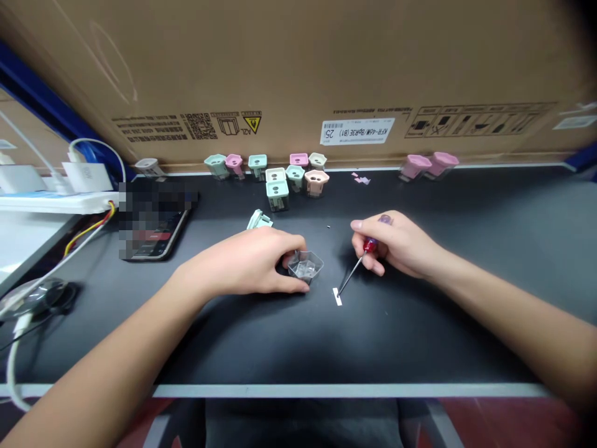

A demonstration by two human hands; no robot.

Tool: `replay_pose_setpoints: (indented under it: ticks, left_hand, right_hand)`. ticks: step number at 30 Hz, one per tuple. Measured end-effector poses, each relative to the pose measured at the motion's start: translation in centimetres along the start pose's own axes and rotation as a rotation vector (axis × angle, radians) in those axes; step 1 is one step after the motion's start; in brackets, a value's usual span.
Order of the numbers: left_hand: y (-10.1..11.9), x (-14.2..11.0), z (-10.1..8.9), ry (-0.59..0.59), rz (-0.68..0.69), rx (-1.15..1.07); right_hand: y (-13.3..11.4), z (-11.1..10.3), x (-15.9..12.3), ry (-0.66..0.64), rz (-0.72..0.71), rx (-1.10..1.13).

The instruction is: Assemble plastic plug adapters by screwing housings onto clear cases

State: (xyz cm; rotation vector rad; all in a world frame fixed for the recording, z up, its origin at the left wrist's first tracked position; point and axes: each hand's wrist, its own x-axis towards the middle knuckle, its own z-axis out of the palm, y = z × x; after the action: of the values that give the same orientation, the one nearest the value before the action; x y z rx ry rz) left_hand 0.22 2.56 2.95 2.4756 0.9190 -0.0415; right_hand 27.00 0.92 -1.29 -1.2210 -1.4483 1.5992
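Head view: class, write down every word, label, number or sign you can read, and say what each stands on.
"KFR-46W/BpR3E (B1)" and "25": white label on the cardboard carton.
"A2L": beside the yellow warning triangle on the carton.
Small print at the carton's left: too small to read.
Printed panel at the carton's right: too blurred to read.

2 hands, the left hand (242, 261) and the right hand (396, 246); 1 screwdriver (367, 251); 1 clear plastic cup (305, 266); 1 white paper strip (336, 297); 1 phone (158, 242); 13 small plastic housings (277, 196): 4 pink (413, 166), 1 peach (316, 182), 1 grey (149, 167), and 7 mint or cream.
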Motion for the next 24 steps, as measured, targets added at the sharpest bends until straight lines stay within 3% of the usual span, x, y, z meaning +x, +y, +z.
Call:
replay_pose_setpoints:
  ticks: [24]
  left_hand:
    - [0.03, -0.06, -0.01, 0.0, -0.018, -0.007]
  right_hand:
    - [0.23, -0.36, 0.12, 0.04, -0.014, 0.051]
